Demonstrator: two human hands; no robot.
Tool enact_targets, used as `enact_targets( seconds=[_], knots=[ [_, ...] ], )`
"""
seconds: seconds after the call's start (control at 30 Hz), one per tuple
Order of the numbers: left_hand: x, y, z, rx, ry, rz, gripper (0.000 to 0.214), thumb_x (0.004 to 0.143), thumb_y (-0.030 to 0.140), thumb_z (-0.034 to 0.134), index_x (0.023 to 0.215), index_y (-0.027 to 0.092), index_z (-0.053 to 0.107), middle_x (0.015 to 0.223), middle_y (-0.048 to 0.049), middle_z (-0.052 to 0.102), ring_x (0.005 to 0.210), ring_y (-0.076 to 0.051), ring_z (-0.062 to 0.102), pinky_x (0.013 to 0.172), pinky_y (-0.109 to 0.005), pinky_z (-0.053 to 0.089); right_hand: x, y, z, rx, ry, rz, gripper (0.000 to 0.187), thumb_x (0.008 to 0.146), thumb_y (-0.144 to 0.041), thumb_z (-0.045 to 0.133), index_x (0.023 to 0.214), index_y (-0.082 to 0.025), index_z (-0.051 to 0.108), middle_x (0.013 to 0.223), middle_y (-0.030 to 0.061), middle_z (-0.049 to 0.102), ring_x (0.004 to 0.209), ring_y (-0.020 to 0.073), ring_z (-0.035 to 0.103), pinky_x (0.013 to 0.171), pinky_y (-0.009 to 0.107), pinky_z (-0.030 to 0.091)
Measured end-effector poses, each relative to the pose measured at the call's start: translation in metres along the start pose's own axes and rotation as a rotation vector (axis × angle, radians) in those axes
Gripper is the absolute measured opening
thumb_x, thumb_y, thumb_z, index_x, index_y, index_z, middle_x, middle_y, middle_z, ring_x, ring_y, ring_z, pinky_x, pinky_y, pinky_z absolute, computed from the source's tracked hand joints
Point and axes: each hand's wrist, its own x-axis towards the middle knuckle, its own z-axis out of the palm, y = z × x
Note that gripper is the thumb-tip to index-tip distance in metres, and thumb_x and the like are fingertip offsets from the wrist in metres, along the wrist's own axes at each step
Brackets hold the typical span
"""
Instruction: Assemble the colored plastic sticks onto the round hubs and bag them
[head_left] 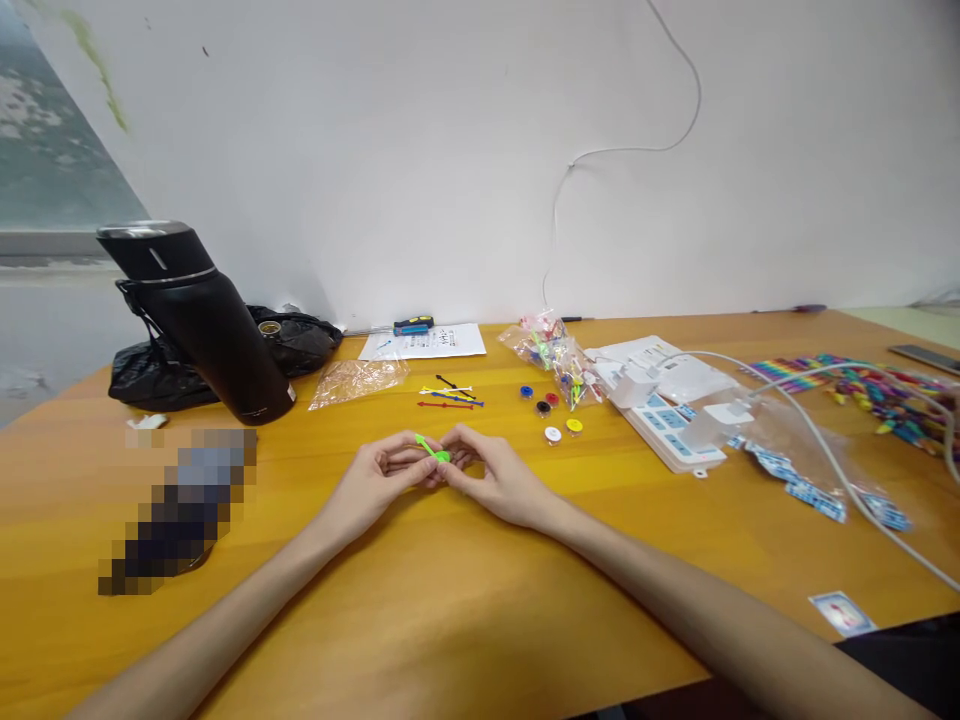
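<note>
Between both hands, low over the counter [450, 600], green pin [433, 450] lies w/ long axis up-left to down-right, round end twd right hand [495, 480]. Left hand [379, 480] fingers pinch its stem, right fingers pinch the round end; both equally near. Spare pins [450, 396] & round caps [553, 434] lie just beyond, apart.

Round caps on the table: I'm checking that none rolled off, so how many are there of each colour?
Blue cap: 1
Red cap: 1
Black cap: 1
White cap: 1
Yellow cap: 1
Total: 5
</note>
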Motion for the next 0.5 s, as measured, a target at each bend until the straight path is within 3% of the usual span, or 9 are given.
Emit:
enact_targets(
  seconds=[0.5],
  knots=[
    [-0.0007,0.0005,-0.0002,0.016,0.007,0.028,0.027,0.087,0.039,0.076,0.1,0.017,0.068,0.086,-0.0037,0.077,0.081,-0.017,0.072,0.084,-0.028,0.056,-0.0004,-0.0009,0.0002,0.008,-0.001,0.016,0.027,0.101,-0.043,0.056,0.109,-0.019,0.061,0.099,0.0062,0.074,0.089,0.0179,0.071,0.083,0.031,0.055]
  ],
)
